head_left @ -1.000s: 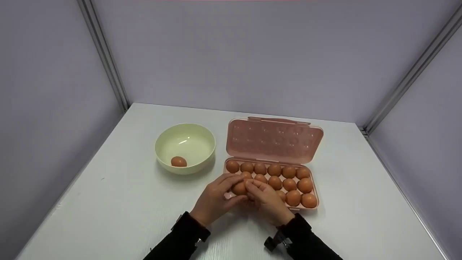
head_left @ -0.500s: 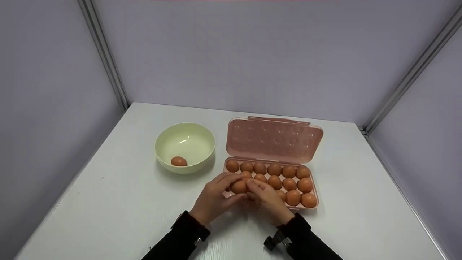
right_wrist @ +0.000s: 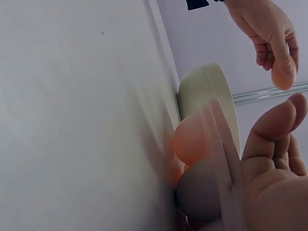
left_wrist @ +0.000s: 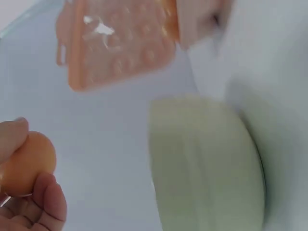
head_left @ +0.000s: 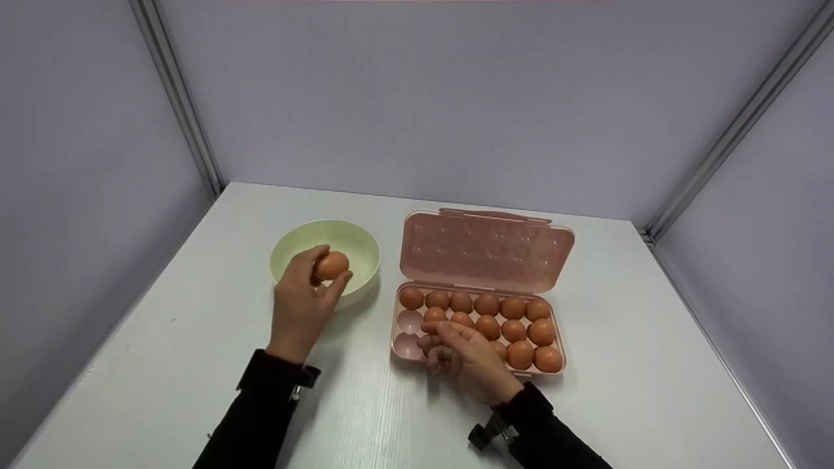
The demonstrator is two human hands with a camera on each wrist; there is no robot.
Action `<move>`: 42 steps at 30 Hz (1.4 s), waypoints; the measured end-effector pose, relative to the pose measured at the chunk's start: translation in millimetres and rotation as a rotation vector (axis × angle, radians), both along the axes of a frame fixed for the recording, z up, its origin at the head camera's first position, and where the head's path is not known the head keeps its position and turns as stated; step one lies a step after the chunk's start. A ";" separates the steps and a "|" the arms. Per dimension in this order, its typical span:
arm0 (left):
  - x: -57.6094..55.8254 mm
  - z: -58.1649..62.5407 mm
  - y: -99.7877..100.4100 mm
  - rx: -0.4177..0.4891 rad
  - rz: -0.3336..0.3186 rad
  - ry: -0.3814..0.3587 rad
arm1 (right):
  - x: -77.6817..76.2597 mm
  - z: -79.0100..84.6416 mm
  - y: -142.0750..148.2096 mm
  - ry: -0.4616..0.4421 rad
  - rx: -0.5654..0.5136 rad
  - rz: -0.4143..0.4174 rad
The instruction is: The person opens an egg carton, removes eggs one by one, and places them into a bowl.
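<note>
My left hand (head_left: 301, 312) pinches a brown egg (head_left: 333, 266) between thumb and fingers above the pale green bowl (head_left: 359, 244). In the left wrist view, the thumb and fingers grip that egg (left_wrist: 30, 163) beside the blurred bowl (left_wrist: 204, 168). The egg inside the bowl is hidden behind the hand. My right hand (head_left: 481, 366), fingers loosely curled and holding nothing, hovers over the front left of the pink egg carton (head_left: 396, 326). Brown eggs (head_left: 487, 304) fill most of its cups; two cups at the left end are bare.
The carton's lid (head_left: 485, 254) stands raised behind the eggs. Bowl and carton sit side by side on a white table (head_left: 195, 293). Pale panels (head_left: 417, 98) enclose the table at the back and both sides.
My left hand has carried the egg left from the carton to above the bowl. The right hand has let go of it and stays over the carton. The head view has shifted slightly.
</note>
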State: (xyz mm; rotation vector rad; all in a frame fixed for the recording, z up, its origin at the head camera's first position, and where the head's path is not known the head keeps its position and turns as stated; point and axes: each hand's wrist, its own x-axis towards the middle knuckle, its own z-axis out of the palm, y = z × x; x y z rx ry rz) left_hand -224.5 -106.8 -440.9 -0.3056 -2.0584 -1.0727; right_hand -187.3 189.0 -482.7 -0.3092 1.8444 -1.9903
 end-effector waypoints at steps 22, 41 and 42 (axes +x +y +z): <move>-60.0 -12.7 -39.4 -0.177 0.042 -0.654 | 0.6 -0.3 -0.3 -0.063 -0.084 -0.010; -82.3 -15.1 -35.1 -0.442 0.144 -0.826 | 0.5 -2.1 0.7 -0.030 0.010 -0.030; -83.5 -14.8 -34.6 -0.446 0.149 -0.842 | 0.6 -2.1 0.8 -0.034 0.012 -0.032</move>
